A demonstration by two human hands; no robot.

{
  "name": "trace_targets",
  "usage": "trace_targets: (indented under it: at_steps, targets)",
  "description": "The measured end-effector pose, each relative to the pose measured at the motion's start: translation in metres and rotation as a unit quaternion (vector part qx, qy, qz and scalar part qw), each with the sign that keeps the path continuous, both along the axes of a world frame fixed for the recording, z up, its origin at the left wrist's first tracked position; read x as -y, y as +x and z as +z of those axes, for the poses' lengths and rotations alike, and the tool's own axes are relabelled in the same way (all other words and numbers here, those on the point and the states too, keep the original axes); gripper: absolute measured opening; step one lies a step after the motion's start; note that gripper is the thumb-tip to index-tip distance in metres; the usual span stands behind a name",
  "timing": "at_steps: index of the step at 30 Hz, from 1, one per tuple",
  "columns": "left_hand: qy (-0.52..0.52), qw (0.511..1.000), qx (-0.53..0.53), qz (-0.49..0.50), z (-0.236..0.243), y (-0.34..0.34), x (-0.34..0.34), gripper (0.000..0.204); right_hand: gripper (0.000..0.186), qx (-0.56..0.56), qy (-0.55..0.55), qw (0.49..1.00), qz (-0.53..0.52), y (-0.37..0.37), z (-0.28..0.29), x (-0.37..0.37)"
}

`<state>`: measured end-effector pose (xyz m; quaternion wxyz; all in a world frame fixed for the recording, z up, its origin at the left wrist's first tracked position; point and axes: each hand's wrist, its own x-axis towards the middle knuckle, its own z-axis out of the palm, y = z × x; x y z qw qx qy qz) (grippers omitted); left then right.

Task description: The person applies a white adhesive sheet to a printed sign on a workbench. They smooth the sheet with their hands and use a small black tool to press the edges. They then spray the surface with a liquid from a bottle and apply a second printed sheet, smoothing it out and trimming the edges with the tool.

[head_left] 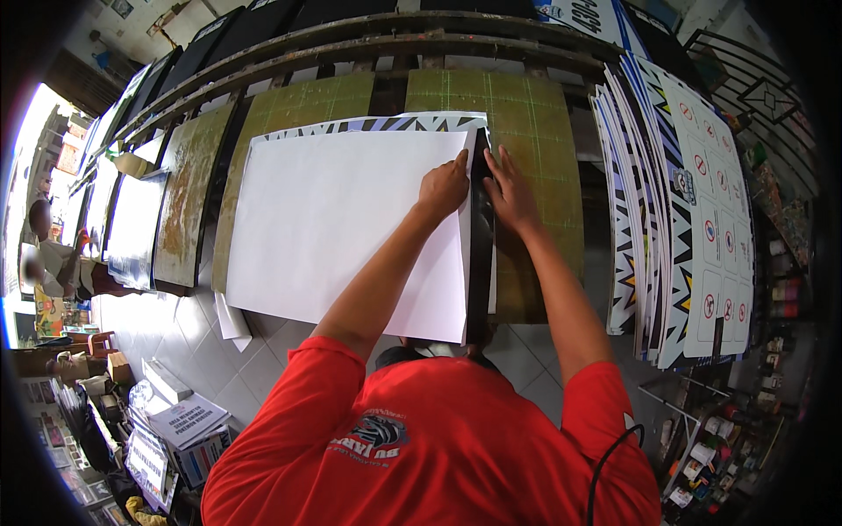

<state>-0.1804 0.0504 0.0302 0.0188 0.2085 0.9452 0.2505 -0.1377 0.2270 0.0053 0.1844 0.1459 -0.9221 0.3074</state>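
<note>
A large white sheet lies in front of me over a board with a black-and-white zigzag print along its far edge. At the sheet's right edge, near its far corner, my left hand is closed with its fingers bunched on that edge. Along the same side runs a black strip, partly under the sheet. My right hand rests just right of the strip, fingers stretched out, fingertips by the zigzag board's far right corner. The undersides of both hands are hidden.
Under the work lie greenish gridded boards on a slatted rack. Upright printed panels stand stacked at the right. A person is at the far left. Papers and boxes sit on the tiled floor at lower left.
</note>
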Motion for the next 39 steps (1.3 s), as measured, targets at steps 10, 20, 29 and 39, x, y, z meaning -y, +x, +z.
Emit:
trace_targets:
  at_steps: [10, 20, 29, 39]
  targets:
    - [-0.026, 1.000, -0.005, -0.002, 0.001, -0.003, 0.008, 0.055, 0.072, 0.080, 0.277, 0.955, -0.074, -0.045, -0.012, 0.013]
    - [-0.107, 0.987, -0.094, -0.071, -0.024, -0.004, 0.026, 0.083, 0.071, 0.118, 0.259, 0.956, -0.073, -0.043, -0.024, 0.009]
    - [-0.152, 0.976, -0.105, -0.115, -0.029, -0.011, 0.037, 0.087, 0.068, 0.114, 0.258, 0.957, -0.065, -0.044, -0.036, 0.003]
    - [-0.183, 0.970, -0.063, -0.146, -0.019, -0.025, 0.054, 0.085, 0.070, 0.103, 0.247, 0.962, -0.063, -0.043, -0.039, 0.001]
